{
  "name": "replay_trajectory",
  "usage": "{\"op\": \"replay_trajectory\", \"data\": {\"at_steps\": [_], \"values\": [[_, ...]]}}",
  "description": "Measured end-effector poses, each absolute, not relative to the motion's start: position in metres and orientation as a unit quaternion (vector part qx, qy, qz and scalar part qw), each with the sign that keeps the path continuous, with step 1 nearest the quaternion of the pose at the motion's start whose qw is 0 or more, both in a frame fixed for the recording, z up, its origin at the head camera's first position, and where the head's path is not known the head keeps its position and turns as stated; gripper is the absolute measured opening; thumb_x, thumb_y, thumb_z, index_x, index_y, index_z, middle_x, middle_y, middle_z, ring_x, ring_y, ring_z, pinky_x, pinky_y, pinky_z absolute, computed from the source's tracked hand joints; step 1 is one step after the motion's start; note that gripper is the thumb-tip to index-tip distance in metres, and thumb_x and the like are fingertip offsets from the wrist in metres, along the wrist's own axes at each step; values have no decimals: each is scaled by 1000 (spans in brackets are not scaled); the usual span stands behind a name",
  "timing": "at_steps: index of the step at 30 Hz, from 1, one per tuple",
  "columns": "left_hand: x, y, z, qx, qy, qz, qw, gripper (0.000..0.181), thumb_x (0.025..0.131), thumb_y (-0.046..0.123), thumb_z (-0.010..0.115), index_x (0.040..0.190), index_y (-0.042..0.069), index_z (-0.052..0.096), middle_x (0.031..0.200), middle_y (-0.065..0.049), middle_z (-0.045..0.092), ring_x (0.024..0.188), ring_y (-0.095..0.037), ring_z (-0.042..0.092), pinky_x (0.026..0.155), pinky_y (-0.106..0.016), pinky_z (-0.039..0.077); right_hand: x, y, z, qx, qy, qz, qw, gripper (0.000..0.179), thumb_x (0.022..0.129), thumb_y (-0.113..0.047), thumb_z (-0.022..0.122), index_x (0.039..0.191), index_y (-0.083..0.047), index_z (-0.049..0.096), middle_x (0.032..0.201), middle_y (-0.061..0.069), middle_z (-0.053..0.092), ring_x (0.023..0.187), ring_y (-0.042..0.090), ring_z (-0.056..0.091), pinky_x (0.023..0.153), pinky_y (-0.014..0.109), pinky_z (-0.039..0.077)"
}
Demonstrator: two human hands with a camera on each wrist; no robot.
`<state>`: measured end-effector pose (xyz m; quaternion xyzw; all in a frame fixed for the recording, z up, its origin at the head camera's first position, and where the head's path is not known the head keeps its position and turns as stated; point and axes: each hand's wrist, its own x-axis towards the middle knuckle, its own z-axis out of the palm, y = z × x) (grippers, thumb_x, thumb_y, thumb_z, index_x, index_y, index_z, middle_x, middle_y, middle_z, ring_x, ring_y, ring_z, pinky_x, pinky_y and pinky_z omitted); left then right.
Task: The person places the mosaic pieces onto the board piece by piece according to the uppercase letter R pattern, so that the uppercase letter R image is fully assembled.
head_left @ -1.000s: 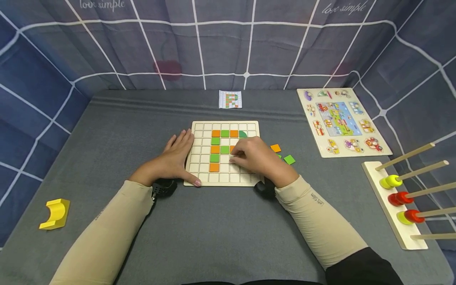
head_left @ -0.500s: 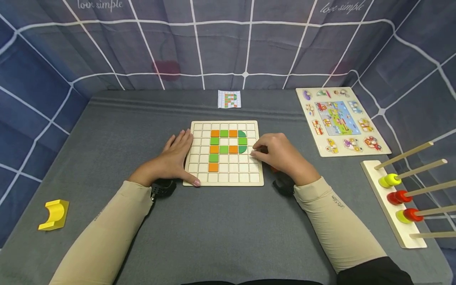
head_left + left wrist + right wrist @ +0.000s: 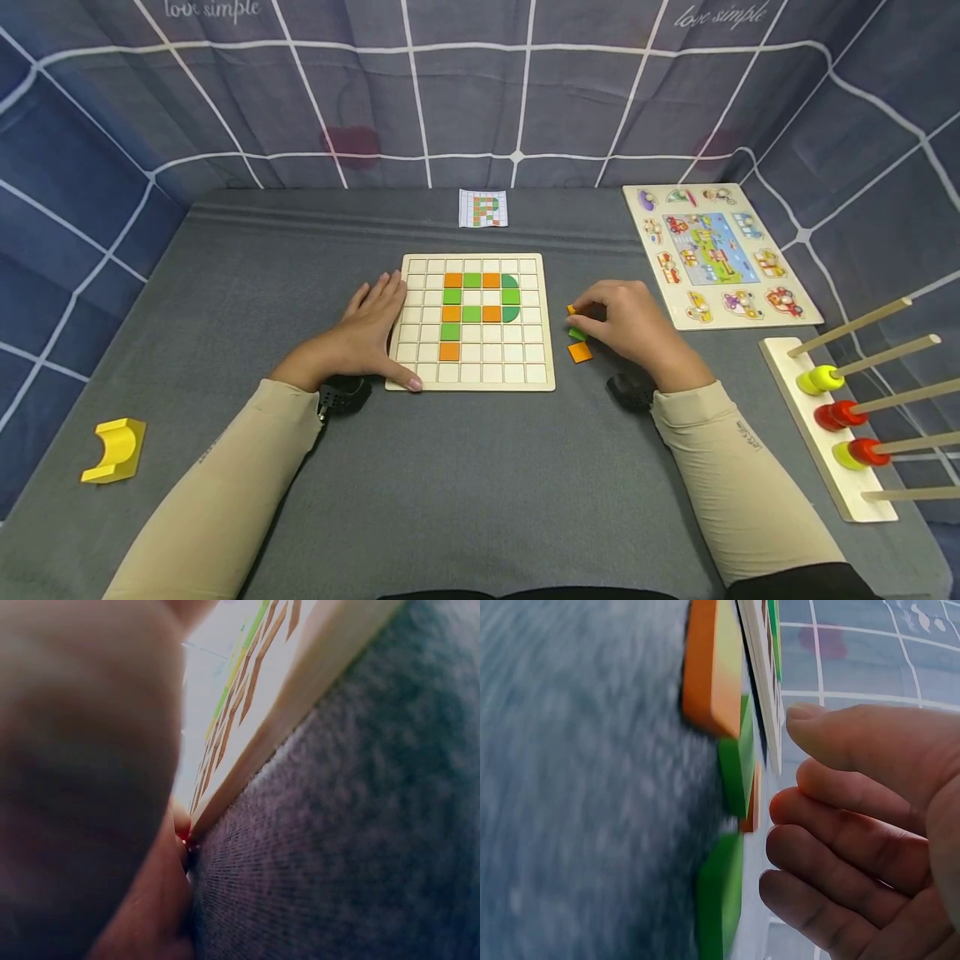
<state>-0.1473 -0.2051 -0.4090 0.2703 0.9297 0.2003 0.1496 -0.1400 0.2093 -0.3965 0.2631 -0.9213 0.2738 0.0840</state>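
Observation:
A wooden grid board (image 3: 502, 375) lies on the grey cloth, with green and orange square tiles and rounded dark green pieces set in a P shape. My left hand (image 3: 367, 333) rests along its left side, fingers spread and the thumb at the near left corner. To the right of the board my right hand (image 3: 633, 325) hovers over loose tiles, including a green tile (image 3: 577, 334) and an orange tile (image 3: 580, 352). In the right wrist view thumb and bent fingers are apart, nothing between them, beside an orange tile (image 3: 709, 675) and a green tile (image 3: 721, 896).
A small pattern card (image 3: 483, 208) lies beyond the board. At the far right are a picture puzzle board (image 3: 682, 308) and a peg stand (image 3: 817, 433) with colored beads. A yellow arch block (image 3: 120, 450) sits at the left. Checked curtains surround the table.
My right hand has moved from the board out to the loose tiles on the right. A green square and a rounded dark green piece show where it was. The left hand has stayed put.

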Motion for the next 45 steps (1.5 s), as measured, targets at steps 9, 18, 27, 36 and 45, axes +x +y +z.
{"op": "replay_trajectory", "data": {"at_steps": [9, 18, 27, 36, 45], "values": [[-146, -205, -408, 269, 929, 202, 151, 161, 63, 73, 91, 164, -9, -3, 171, -25, -14, 157, -38, -14, 121, -53, -13, -140, 218, -397, 258, -924, 268, 87, 18, 83, -10, 92, 95, -1, 81, 90, 8, 75, 80, 22, 69, 72, 42, 55], [-146, -205, -409, 271, 928, 204, 152, 160, 63, 73, 91, 164, -8, -3, 171, -25, -14, 157, -38, -15, 121, -53, -13, -138, 218, -399, 259, -923, 275, 75, 18, 82, -10, 92, 95, -2, 81, 94, 9, 75, 83, 24, 70, 75, 44, 56], [-146, -205, -409, 272, 930, 202, 144, 161, 62, 73, 92, 164, -9, -2, 171, -26, -12, 157, -39, -13, 122, -54, -12, -137, 218, -398, 252, -922, 285, 65, 18, 81, -7, 92, 94, -3, 80, 95, 10, 75, 84, 24, 70, 76, 43, 56], [-146, -205, -410, 272, 930, 199, 147, 161, 63, 73, 92, 164, -9, -3, 171, -26, -14, 157, -39, -14, 121, -54, -13, -135, 218, -397, 255, -923, 282, 56, 18, 83, -6, 91, 95, -2, 79, 94, 10, 75, 82, 24, 71, 74, 43, 57], [-146, -205, -409, 275, 927, 206, 149, 160, 64, 71, 92, 164, -9, -4, 170, -26, -14, 157, -39, -14, 121, -54, -13, -134, 218, -397, 268, -916, 292, 58, 17, 82, -5, 92, 91, -2, 78, 91, 8, 74, 79, 21, 70, 71, 42, 57]]}}
